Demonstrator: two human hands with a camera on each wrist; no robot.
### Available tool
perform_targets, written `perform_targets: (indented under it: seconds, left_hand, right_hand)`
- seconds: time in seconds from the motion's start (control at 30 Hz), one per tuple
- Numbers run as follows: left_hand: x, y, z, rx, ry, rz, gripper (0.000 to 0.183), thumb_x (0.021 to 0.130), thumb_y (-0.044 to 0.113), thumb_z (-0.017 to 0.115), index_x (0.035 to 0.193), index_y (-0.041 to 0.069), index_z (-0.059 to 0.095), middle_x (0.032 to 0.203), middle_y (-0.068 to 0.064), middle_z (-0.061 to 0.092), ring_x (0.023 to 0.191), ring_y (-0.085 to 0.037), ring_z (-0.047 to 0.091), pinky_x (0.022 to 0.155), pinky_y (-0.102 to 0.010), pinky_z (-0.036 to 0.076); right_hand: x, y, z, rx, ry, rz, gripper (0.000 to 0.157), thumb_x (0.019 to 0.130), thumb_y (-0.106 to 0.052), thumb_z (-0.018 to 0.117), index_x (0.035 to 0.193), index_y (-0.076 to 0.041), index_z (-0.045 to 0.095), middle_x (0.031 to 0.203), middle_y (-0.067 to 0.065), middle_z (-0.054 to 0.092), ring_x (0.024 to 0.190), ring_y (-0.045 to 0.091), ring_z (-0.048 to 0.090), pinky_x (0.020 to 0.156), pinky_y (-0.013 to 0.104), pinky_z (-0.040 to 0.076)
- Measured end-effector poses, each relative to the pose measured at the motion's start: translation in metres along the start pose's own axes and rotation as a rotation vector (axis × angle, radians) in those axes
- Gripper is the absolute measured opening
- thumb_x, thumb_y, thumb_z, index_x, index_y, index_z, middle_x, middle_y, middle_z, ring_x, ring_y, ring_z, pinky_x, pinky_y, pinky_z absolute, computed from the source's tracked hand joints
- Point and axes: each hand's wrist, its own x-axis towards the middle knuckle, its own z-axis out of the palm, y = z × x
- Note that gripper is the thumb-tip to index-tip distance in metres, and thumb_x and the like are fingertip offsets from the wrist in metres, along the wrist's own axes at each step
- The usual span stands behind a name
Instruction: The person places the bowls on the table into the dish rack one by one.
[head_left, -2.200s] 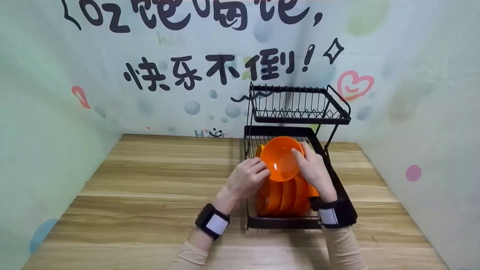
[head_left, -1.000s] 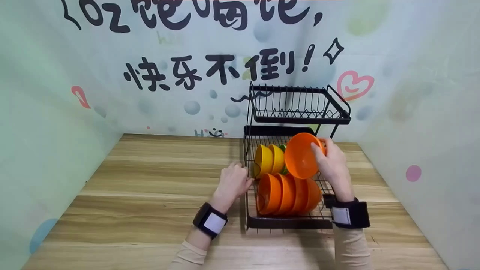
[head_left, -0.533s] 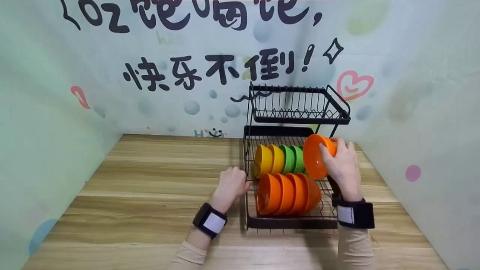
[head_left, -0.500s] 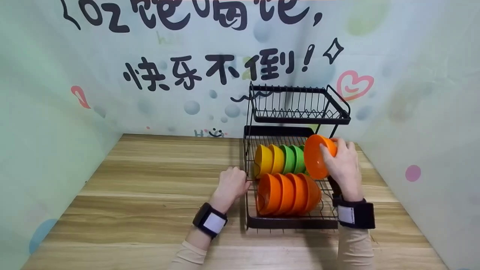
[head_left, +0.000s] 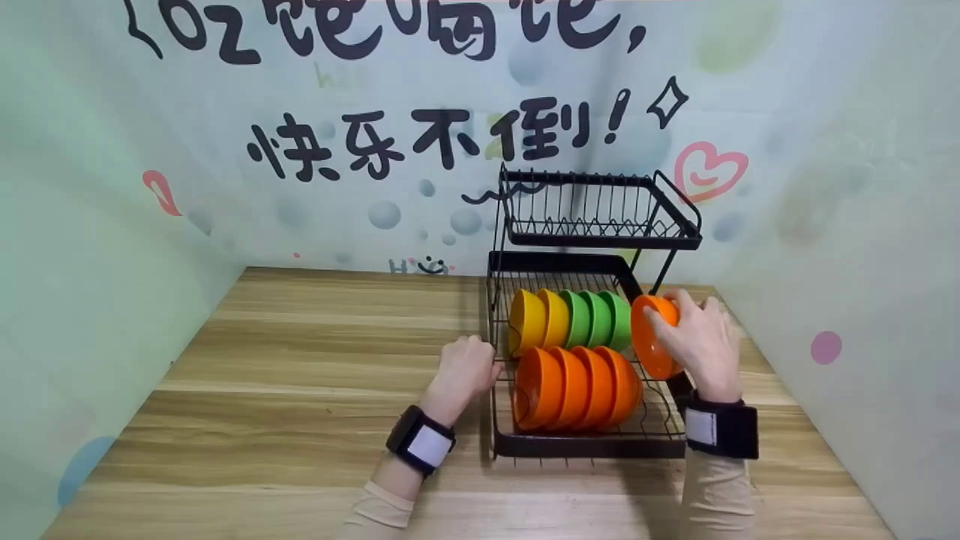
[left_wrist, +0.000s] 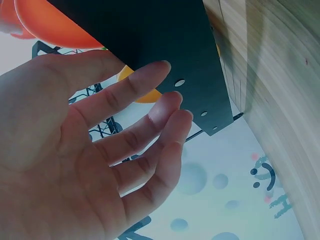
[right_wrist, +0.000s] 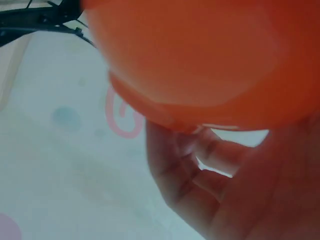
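Observation:
My right hand [head_left: 701,337] pinches an orange bowl [head_left: 649,349] by its rim, thumb inside and fingers behind. The bowl is tilted, its mouth to the left, close over the right side of the black two-tier dish rack [head_left: 585,448]. In the right wrist view the bowl's orange outside [right_wrist: 200,65] fills the top. My left hand [head_left: 463,367] is at the rack's left edge; in the left wrist view its loosely bent fingers [left_wrist: 165,107] overlap the dark rack side [left_wrist: 160,40]. On the lower tier stand a front row of orange bowls [head_left: 541,390] and a back row of yellow bowls [head_left: 527,322] and green bowls [head_left: 598,319].
The upper rack tier [head_left: 600,217] overhangs the back of the lower one. The rack stands on a wood-grain table [head_left: 300,405], right of its middle. A printed cloth backdrop [head_left: 382,217] closes off the back and both sides.
The right hand has carried the orange bowl rightward and down, from in front of the rows to the rack's right side, turning it more edge-on. The left hand has left the bowl for the rack edge.

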Motion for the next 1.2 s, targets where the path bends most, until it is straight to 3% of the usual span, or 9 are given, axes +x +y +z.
perform_targets:
  seconds: [0.23, 0.47, 1.0, 1.2]
  left_hand:
    - [0.001, -0.001, 0.001, -0.010, 0.009, 0.006, 0.028, 0.086, 0.030, 0.065, 0.084, 0.003, 0.072, 0.086, -0.014, 0.069, 0.079, -0.030, 0.066, 0.063, -0.043, 0.056]
    - [0.000, -0.001, 0.001, -0.020, 0.019, 0.016, 0.027, 0.085, 0.029, 0.065, 0.082, 0.004, 0.072, 0.085, -0.014, 0.070, 0.078, -0.030, 0.066, 0.063, -0.043, 0.055]
    - [0.001, -0.001, 0.000, -0.027, 0.012, 0.017, 0.025, 0.085, 0.027, 0.064, 0.081, 0.003, 0.072, 0.085, -0.014, 0.070, 0.079, -0.030, 0.066, 0.063, -0.044, 0.055]
    - [0.001, -0.001, 0.000, -0.030, 0.004, 0.018, 0.024, 0.085, 0.026, 0.064, 0.081, 0.003, 0.071, 0.086, -0.014, 0.070, 0.080, -0.030, 0.066, 0.064, -0.044, 0.055]
  right_hand:
    - [0.002, 0.006, 0.002, -0.021, -0.205, 0.016, 0.070, 0.091, -0.063, 0.040, 0.136, -0.009, 0.043, 0.133, 0.041, 0.038, 0.116, 0.056, 0.040, 0.089, 0.068, 0.037]
    - [0.006, 0.007, 0.006, -0.056, -0.406, 0.027, 0.080, 0.088, -0.069, 0.038, 0.142, -0.010, 0.039, 0.141, 0.039, 0.033, 0.124, 0.060, 0.035, 0.090, 0.069, 0.039]
    - [0.011, 0.010, 0.016, -0.033, -0.516, -0.018, 0.080, 0.088, -0.066, 0.043, 0.139, -0.004, 0.040, 0.134, 0.033, 0.048, 0.115, 0.049, 0.052, 0.088, 0.059, 0.045]
    - [0.011, 0.011, 0.019, -0.032, -0.544, -0.014, 0.072, 0.089, -0.063, 0.045, 0.132, -0.005, 0.045, 0.127, 0.031, 0.053, 0.109, 0.044, 0.055, 0.082, 0.054, 0.047]
